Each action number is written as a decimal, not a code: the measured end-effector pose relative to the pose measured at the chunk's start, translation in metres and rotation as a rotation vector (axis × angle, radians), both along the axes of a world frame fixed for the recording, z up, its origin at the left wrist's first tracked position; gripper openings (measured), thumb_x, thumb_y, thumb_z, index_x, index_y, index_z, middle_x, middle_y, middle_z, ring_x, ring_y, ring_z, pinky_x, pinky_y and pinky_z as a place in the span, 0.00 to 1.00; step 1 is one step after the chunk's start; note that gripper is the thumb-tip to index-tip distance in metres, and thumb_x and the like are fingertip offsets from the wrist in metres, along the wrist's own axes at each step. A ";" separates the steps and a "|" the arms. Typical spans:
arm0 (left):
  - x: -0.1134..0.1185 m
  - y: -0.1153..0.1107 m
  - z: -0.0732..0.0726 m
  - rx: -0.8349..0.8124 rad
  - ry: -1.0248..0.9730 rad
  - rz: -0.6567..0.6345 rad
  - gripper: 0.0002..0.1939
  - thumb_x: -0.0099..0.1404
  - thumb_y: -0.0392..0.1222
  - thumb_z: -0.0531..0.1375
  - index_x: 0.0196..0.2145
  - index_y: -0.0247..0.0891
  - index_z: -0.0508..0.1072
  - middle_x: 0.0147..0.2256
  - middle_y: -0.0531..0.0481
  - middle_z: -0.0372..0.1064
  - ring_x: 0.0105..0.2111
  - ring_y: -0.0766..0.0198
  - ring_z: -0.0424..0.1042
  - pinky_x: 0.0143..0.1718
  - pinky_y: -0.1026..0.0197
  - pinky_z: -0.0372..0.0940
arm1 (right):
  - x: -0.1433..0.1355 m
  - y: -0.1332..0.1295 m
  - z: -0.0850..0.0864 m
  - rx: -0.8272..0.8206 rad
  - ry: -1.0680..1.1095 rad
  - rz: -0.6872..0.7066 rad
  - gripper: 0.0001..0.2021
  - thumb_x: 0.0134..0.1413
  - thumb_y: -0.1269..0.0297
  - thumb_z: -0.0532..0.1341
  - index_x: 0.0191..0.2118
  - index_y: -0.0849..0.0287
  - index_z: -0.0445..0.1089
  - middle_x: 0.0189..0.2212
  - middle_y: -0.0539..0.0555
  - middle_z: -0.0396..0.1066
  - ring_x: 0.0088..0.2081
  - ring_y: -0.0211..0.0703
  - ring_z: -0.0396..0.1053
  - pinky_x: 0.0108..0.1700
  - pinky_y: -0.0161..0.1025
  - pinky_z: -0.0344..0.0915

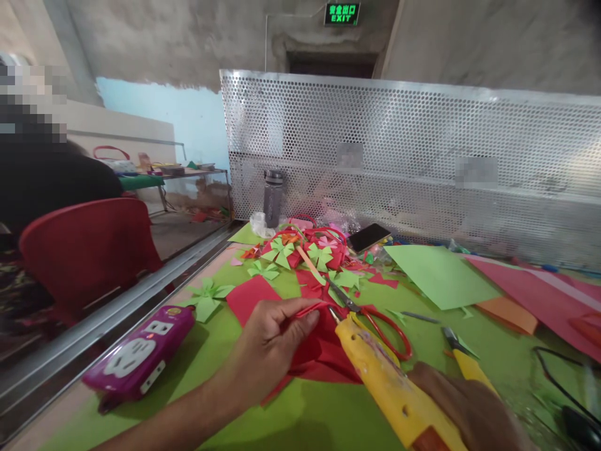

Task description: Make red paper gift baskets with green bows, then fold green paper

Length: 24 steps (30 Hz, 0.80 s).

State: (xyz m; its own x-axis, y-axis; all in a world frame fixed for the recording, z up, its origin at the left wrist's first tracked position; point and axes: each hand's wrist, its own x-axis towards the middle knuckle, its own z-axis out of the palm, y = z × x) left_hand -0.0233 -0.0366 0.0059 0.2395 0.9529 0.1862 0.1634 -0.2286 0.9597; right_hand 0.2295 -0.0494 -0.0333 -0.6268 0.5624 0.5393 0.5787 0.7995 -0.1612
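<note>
My left hand (267, 347) pinches an edge of folded red paper (323, 351) between thumb and fingers, above the green table top. From the right, my right hand (460, 401) is wrapped round a yellow hot glue gun (375, 363). The gun's metal nozzle points at the pinched edge, very close to it; whether it touches I cannot tell. Just beyond the nozzle lie scissors with red handles (385, 332). Another flat red sheet (251, 297) lies behind my left hand. Cut green paper flowers (206, 297) are scattered around.
A purple power strip (143, 351) lies at the left edge. A yellow-handled cutter (469, 366) and a green sheet (436, 275) lie to the right. Farther back are a phone (370, 237), a bottle (273, 200) and a perforated metal panel (399, 125). A person sits on a red chair (94, 250).
</note>
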 end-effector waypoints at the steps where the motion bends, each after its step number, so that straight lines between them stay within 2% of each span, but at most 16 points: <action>1: 0.000 0.000 0.000 -0.004 -0.004 -0.003 0.17 0.63 0.51 0.56 0.36 0.36 0.78 0.21 0.51 0.69 0.21 0.66 0.64 0.21 0.66 0.57 | 0.000 0.000 0.000 0.020 0.001 0.010 0.02 0.55 0.66 0.51 0.35 0.50 0.59 0.17 0.42 0.63 0.12 0.35 0.64 0.14 0.31 0.54; 5: 0.000 0.000 -0.002 0.003 0.017 -0.005 0.18 0.63 0.51 0.55 0.36 0.36 0.78 0.20 0.51 0.68 0.21 0.66 0.64 0.21 0.66 0.58 | 0.001 0.001 0.000 0.066 -0.037 0.072 0.04 0.55 0.69 0.52 0.33 0.51 0.56 0.17 0.41 0.62 0.12 0.32 0.63 0.13 0.29 0.53; 11: -0.002 0.000 -0.001 0.009 0.038 0.003 0.18 0.64 0.50 0.55 0.37 0.35 0.78 0.23 0.50 0.69 0.21 0.68 0.60 0.20 0.67 0.54 | -0.003 -0.001 0.007 0.146 -0.034 0.054 0.06 0.54 0.69 0.51 0.29 0.52 0.53 0.15 0.39 0.57 0.09 0.30 0.57 0.11 0.29 0.48; 16: 0.000 -0.002 0.000 -0.028 0.018 -0.022 0.17 0.63 0.50 0.56 0.38 0.36 0.78 0.23 0.49 0.71 0.22 0.65 0.65 0.22 0.66 0.58 | -0.006 -0.006 0.009 0.109 -0.014 0.014 0.06 0.52 0.67 0.54 0.28 0.52 0.53 0.14 0.40 0.58 0.09 0.32 0.57 0.11 0.30 0.49; 24: -0.001 0.000 -0.001 0.024 0.056 0.018 0.19 0.63 0.51 0.55 0.39 0.35 0.78 0.23 0.50 0.70 0.21 0.67 0.61 0.21 0.67 0.55 | -0.009 -0.006 0.010 0.074 0.022 0.004 0.09 0.51 0.72 0.52 0.25 0.53 0.53 0.13 0.41 0.58 0.09 0.32 0.57 0.11 0.30 0.48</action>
State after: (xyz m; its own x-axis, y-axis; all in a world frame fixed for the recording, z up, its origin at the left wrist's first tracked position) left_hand -0.0242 -0.0367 0.0048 0.2327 0.9525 0.1964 0.2207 -0.2484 0.9432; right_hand 0.2208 -0.0556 -0.0237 -0.6166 0.5181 0.5928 0.5727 0.8118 -0.1139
